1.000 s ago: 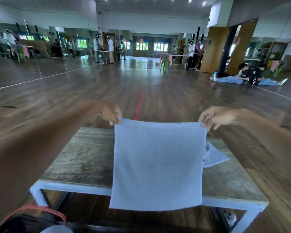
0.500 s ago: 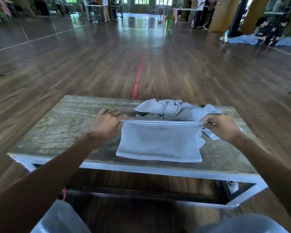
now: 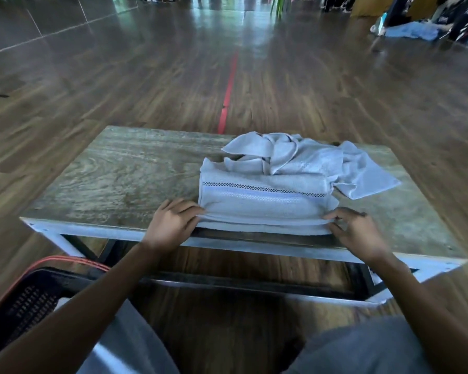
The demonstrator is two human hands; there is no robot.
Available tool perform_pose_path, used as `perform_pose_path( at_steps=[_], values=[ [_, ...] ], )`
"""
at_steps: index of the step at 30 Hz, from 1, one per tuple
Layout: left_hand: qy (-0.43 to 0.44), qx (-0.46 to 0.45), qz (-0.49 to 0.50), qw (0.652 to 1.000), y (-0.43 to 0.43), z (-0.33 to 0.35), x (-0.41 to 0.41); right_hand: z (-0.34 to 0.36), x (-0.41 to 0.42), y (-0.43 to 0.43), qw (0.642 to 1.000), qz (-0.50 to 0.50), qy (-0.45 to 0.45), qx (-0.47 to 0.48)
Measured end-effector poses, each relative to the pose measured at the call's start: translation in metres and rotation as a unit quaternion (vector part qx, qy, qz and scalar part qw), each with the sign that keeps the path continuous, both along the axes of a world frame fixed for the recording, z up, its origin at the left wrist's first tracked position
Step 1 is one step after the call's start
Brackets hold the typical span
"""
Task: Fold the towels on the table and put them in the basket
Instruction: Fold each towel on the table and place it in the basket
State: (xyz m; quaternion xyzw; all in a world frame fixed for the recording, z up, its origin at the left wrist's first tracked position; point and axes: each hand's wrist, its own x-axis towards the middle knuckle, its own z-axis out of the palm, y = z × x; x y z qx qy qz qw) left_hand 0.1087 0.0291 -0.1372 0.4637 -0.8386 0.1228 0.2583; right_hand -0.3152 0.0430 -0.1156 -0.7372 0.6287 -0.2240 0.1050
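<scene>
One folded towel pinched by left hand, right hand, crumpled towels behind

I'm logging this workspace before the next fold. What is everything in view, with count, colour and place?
folded towel: one, pale blue-grey with a dotted stripe, at the table's near edge
crumpled towels: one heap, count unclear, pale blue-grey, right behind the folded towel
table: one, grey-brown wood top on a white frame, centre
basket: one, black with an orange-red rim, lower left
floor line: one, red, on the wooden floor beyond the table
trouser legs: two, grey, bottom edge
left hand: holds the folded towel's near left corner
right hand: holds its near right corner
</scene>
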Motion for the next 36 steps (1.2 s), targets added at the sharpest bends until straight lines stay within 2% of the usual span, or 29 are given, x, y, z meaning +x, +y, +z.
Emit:
perform_pose_path(
  at_steps=[3,8,14,21,26,28,30,33,36],
  values=[
    [0.019,0.021,0.014,1.000,0.006,-0.004,-0.003,-0.003,0.000,0.002,0.999,0.020,0.004,0.025],
    [0.099,0.137,0.014,0.986,0.006,-0.004,-0.003,-0.001,0.001,0.005,0.999,0.036,0.002,0.020],
    [0.083,0.196,-0.006,0.977,-0.003,0.002,0.001,0.001,0.001,0.002,0.999,0.032,-0.013,0.030],
    [0.004,0.114,0.047,0.992,-0.002,0.004,-0.013,0.003,0.005,-0.003,0.997,0.001,-0.031,0.072],
    [0.028,0.089,0.021,0.995,0.002,0.006,-0.010,0.007,0.003,-0.001,0.993,-0.009,-0.094,0.068],
    [0.019,0.091,0.010,0.996,0.005,0.003,-0.008,0.007,0.003,0.001,0.993,-0.006,-0.093,0.067],
    [0.014,0.112,0.012,0.994,0.007,0.001,-0.006,0.006,0.002,0.001,0.994,0.007,-0.077,0.072],
    [-0.020,0.134,0.010,0.991,0.007,0.001,-0.005,0.009,0.003,0.004,0.995,0.024,0.004,0.096],
    [-0.036,0.124,-0.006,0.992,0.004,0.000,-0.004,0.011,0.005,0.006,0.993,0.036,0.052,0.100]
  ],
)
